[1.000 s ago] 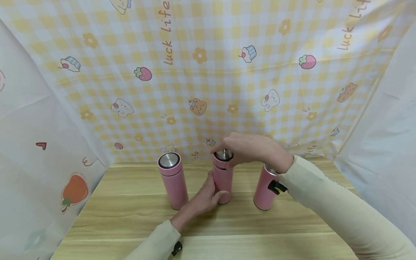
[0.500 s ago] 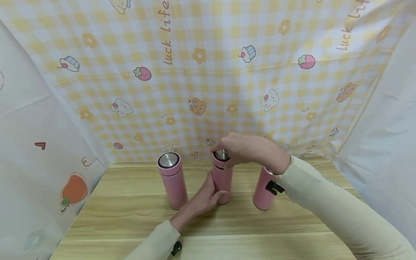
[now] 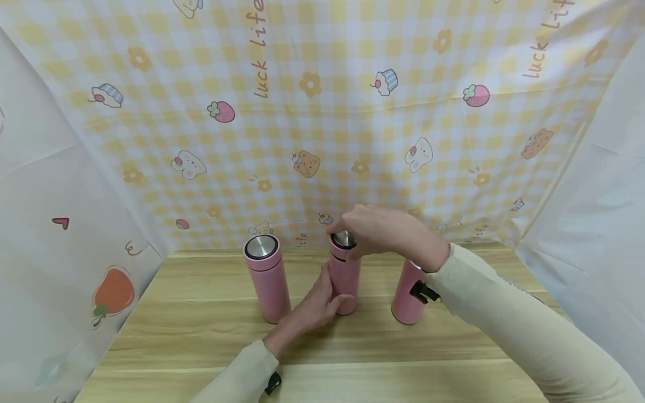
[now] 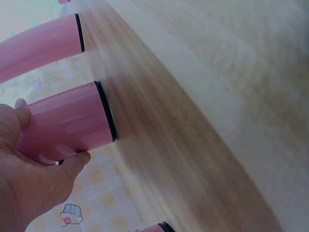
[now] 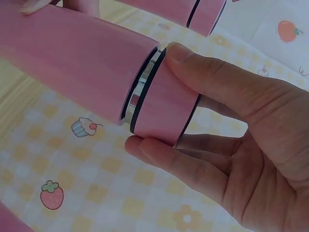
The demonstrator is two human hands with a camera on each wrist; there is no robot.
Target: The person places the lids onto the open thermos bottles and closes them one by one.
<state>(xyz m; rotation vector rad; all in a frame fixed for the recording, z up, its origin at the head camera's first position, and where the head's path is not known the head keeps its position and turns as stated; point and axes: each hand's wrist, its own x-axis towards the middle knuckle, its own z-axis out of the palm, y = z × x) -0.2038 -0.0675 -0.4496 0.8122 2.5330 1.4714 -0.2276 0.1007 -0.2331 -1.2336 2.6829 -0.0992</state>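
Observation:
A pink thermos (image 3: 345,275) stands upright on the table between two others. My left hand (image 3: 316,305) grips its lower body from the left, thumb and fingers around the side, as the left wrist view confirms. From above, my right hand (image 3: 380,230) holds the thermos lid (image 5: 166,102), thumb on one side and fingers on the other. The lid is pink with dark edges and a steel top. In the right wrist view, a narrow gap with a shiny metal ring (image 5: 140,88) shows between lid and body.
A second pink thermos (image 3: 272,291), lid on, stands to the left. To the right is a third (image 3: 406,299), its top hidden behind my right wrist. The wooden table (image 3: 383,375) ends at a yellow checkered cloth (image 3: 332,134) behind.
My right hand and wrist have shifted very slightly left, still on the lid. The left hand and all three thermoses stay where they were.

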